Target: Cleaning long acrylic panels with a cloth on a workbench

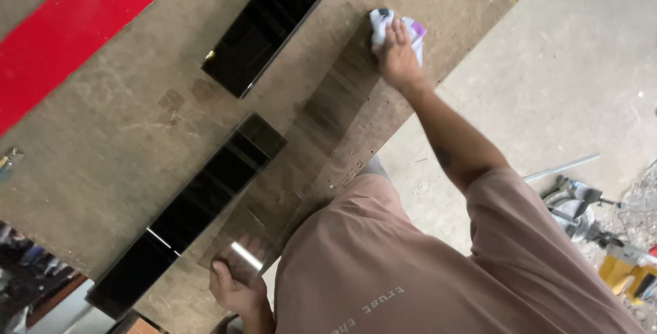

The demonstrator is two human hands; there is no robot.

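A long, clear brownish glass strip lies along the edge of a worn wooden table. My right hand presses a crumpled white and purple cloth onto the far end of the strip. My left hand grips the near end of the strip, and its fingers show through the glass. My pinkish-brown shirt fills the lower right of the view.
Two dark glass strips lie on the table, one further off and one beside the clear strip. A red board lies at the far corner. On the concrete floor are a metal rod and tools.
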